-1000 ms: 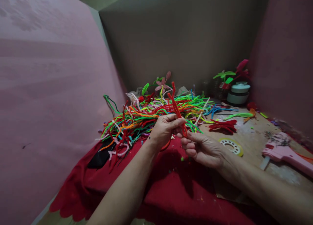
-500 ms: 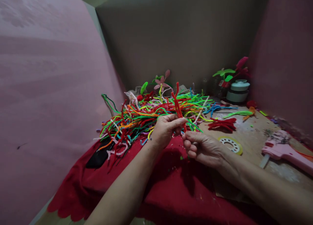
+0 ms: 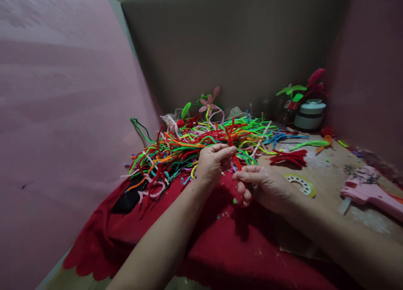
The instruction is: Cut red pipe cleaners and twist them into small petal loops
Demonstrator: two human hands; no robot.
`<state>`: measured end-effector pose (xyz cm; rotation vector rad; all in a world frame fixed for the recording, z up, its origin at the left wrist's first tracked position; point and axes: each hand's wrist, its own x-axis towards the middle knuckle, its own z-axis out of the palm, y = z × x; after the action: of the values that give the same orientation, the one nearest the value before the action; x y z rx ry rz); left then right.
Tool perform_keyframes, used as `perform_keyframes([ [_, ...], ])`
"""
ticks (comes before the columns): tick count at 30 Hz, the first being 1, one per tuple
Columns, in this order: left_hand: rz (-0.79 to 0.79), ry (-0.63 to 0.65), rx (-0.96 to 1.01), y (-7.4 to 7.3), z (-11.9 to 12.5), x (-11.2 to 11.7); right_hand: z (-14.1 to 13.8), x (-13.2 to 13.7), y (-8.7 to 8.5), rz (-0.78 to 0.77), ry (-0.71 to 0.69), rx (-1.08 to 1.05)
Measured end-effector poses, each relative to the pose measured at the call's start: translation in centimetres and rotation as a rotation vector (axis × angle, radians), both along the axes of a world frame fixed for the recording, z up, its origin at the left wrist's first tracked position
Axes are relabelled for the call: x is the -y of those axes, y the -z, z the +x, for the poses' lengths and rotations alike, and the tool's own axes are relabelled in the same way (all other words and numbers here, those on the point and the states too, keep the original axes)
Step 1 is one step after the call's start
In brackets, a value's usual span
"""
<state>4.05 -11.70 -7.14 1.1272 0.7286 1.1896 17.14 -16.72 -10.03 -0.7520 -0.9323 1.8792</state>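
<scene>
- Left hand (image 3: 212, 164): I log it closed in a pinch, with thumb and forefinger on the red stem (image 3: 236, 160) at about mid-length.
- Right hand (image 3: 267, 185): closed in a pinch on the stem's lower end, with the other fingers curled under.
- Red stem: held in the air between both hands, just in front of the pile (image 3: 189, 149).
- Stem axis: steep, running from the right fingertips up and slightly left, away from me. I cannot separate its top end from the pile's red strands.
- Nearness: both hands touch it, the left higher and the right at its foot.
- Pile: mixed colours, behind the hands and spreading left.
- Red cloth (image 3: 220, 239): beneath both hands.
- Table (image 3: 324, 172), right of the right hand: tape ring (image 3: 299, 184) near, red offcuts (image 3: 288, 157) beyond it, glue gun (image 3: 368, 193) well apart.
</scene>
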Motion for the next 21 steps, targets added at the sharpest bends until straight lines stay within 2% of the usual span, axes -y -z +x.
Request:
perform_keyframes([
  [3,-0.025,-0.002,-0.011,-0.06,0.0,0.1,-0.12,0.11,-0.13,0.015,-0.003,0.012],
  [9,-0.067,0.088,-0.155,0.24,0.37,0.65,-0.02,-0.27,-0.08,0.085,0.08,-0.021],
  [16,-0.006,0.086,-0.074,0.37,0.2,0.37,0.26,-0.31,0.24,0.044,0.085,0.007],
  [21,-0.018,0.118,-0.096,0.32,-0.06,0.25,0.22,-0.1,0.04,0.087,0.103,0.025],
])
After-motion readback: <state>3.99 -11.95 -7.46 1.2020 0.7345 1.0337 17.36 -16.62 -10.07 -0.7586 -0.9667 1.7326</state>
